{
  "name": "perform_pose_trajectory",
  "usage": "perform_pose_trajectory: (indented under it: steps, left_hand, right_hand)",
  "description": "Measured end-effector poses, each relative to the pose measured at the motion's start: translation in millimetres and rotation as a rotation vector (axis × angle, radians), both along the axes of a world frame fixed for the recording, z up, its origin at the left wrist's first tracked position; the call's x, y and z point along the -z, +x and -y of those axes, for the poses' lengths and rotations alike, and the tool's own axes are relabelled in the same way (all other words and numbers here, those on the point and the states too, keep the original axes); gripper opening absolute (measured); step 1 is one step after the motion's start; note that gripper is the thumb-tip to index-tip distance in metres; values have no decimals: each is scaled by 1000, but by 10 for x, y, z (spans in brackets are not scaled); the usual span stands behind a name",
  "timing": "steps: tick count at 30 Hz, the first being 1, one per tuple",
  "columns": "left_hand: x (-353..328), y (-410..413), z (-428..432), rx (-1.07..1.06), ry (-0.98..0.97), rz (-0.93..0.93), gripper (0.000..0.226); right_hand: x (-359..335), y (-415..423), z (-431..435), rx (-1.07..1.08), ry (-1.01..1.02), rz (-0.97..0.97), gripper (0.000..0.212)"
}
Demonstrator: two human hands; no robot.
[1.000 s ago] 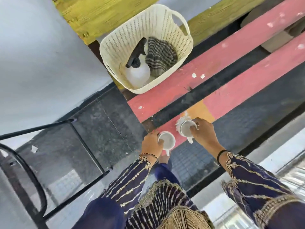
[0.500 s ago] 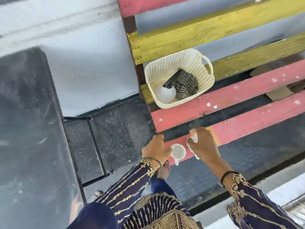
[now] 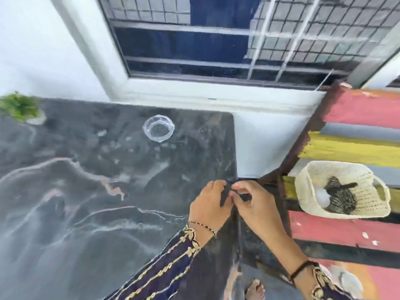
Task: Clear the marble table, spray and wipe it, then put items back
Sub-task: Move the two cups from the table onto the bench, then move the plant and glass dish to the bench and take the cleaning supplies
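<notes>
The dark marble table point(image 3: 91, 191) fills the left and middle of the view. A clear glass bowl point(image 3: 158, 128) stands on it toward the back, and a small green potted plant point(image 3: 21, 109) sits at its far left. My left hand point(image 3: 207, 205) hovers over the table's right edge and my right hand point(image 3: 256, 207) is just beyond that edge. Their fingertips meet, the fingers are loosely curled, and neither holds anything. On the bench to the right, a cream basket point(image 3: 309, 191) contains a white spray bottle point(image 3: 321, 194) and a striped cloth point(image 3: 342, 197).
The painted slat bench point(image 3: 346, 230) in red, yellow and black runs along the right, close to the table's edge. A blurred white shape point(image 3: 348, 280) lies on its near end. A barred window point(image 3: 216, 40) and white wall are behind the table. My foot point(image 3: 255, 289) shows below.
My view has swung left from the bench to the table. Both hands have let go of the white cups and come up empty to the table's right edge.
</notes>
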State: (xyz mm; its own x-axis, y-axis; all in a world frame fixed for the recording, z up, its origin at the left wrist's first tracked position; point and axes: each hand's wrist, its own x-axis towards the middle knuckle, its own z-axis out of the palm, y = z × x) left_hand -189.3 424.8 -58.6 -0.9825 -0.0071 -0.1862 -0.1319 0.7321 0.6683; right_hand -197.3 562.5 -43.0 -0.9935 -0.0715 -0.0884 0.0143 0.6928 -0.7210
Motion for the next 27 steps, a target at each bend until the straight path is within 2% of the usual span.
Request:
perform_pose_trajectory:
  steps: [5,11,15,19,22,27]
  left_hand:
    - [-208,-52,1480,-132,-102,-154,42]
    - [-304,-239,2997,-347,-283,-235,39]
    - [-324,-452,3908,-505,-393,-243,48]
    - [-338,-746,4536,-640,-509,-178,62]
    - [-327,-1015,4894,-663,-506,-113,72]
    - [-285,-1427,5249,-611,-472,-60,66]
  right_hand:
    - [-194,-289,1388,-152,-52,-21,15]
    - [-227,-629,2680,-288,-70,-52,12]
    - [-237,-795,3371,-358,-81,-47,11]
    - [-204,-909,3735,-381,-81,-68,7]
    - [-139,-988,3842,-376,-75,-60,6]
    - [-9,-1143,3711,-334,-23,-42,8]
